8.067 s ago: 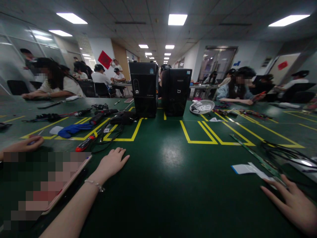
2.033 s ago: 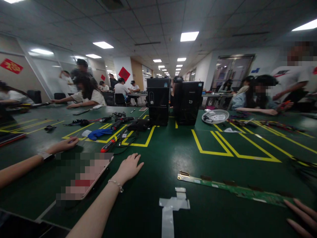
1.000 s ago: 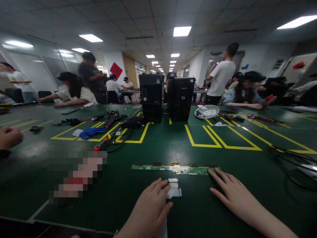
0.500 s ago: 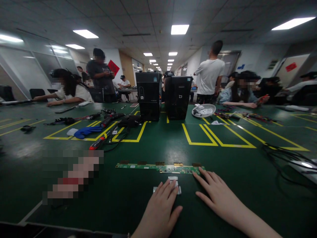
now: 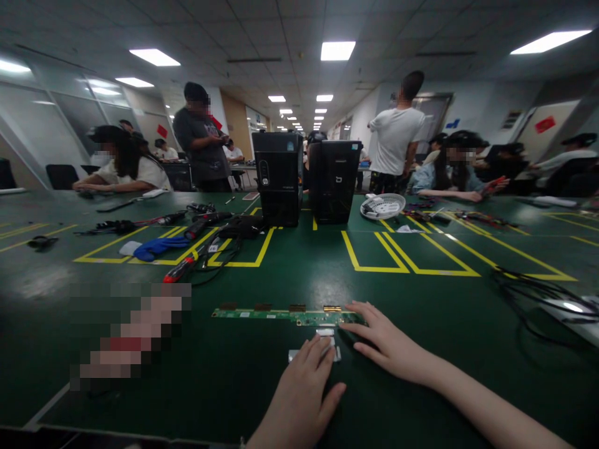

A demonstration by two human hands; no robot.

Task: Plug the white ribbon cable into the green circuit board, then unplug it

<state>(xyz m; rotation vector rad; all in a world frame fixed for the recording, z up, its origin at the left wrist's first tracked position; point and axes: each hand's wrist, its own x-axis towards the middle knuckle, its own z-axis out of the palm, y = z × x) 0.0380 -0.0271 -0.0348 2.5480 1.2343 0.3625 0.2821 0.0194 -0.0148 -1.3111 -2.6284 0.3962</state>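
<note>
Circuit board (image 5: 311, 318) lies flat on the green table (image 5: 210, 399), at 12 o'clock from the left hand (image 5: 304, 385). Left hand: unclenched, palm down, fingers extended across the white ribbon cable (image 5: 325, 332). Right hand (image 5: 390, 340): fingers over the board's 3 o'clock end; whether it grips cannot be determined. Red-handled screwdriver (image 5: 178, 270): 10 o'clock from the board.

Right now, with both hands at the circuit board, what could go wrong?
1. The left hand lies over the white ribbon; pressing or sliding could crease it.
2. The right hand covers the right end of the thin, long circuit board; uneven pressure might flex it.
3. Small tabs stick out along the board's far edge, one near the right fingers; a brush might bend it.
</note>
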